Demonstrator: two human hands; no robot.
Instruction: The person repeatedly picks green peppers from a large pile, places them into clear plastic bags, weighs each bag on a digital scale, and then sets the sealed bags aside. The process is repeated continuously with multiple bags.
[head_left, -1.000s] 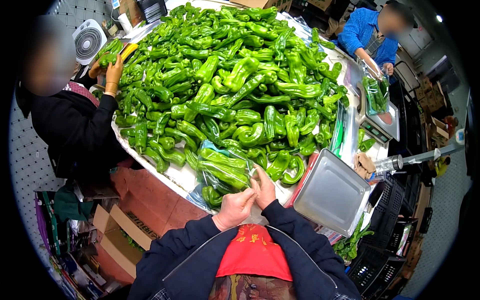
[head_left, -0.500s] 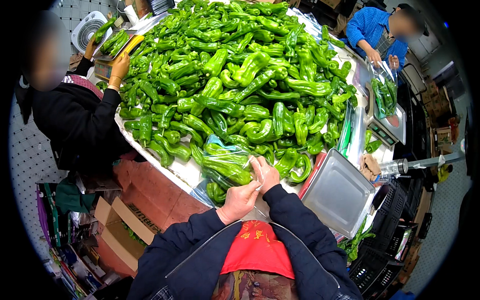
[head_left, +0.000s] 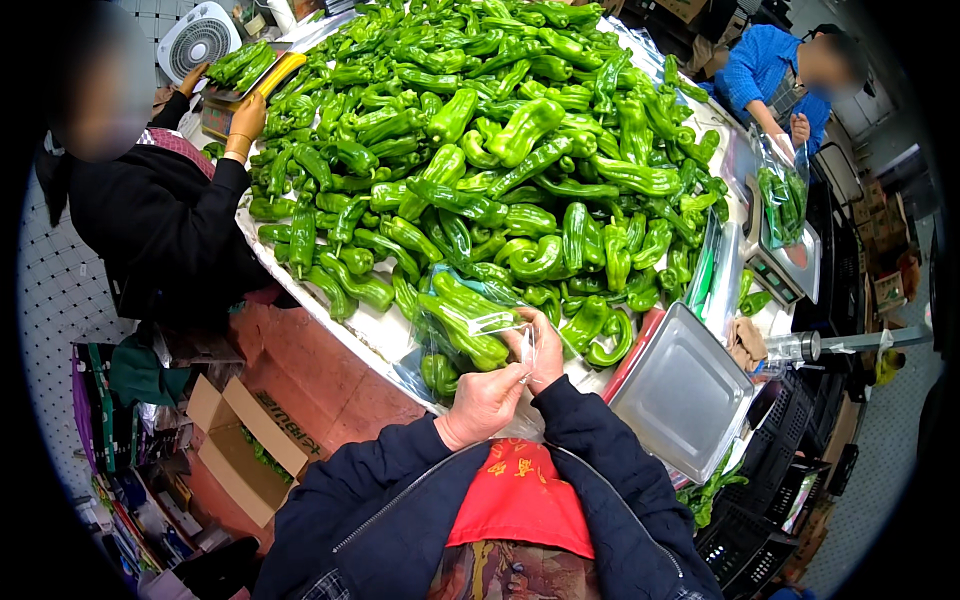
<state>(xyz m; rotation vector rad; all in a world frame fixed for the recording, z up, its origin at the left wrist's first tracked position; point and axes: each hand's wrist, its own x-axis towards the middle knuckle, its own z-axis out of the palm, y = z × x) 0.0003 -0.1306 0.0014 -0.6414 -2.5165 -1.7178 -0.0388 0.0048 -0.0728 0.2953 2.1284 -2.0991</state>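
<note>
Peppers [head_left: 462, 318] are kept in a clear bag [head_left: 470, 330] at the near edge of the surface [head_left: 372, 338], just before the big green heap [head_left: 480, 150]. The bag mouth is pinched by both hands, left hand [head_left: 482, 402] and right hand [head_left: 540, 350] closed on the plastic, so that the contents are held inside.

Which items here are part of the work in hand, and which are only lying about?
In hand: left hand, right hand, clear bag of green peppers.
Lying about: loose pepper pile, steel tray, white fan, cardboard box.
</note>
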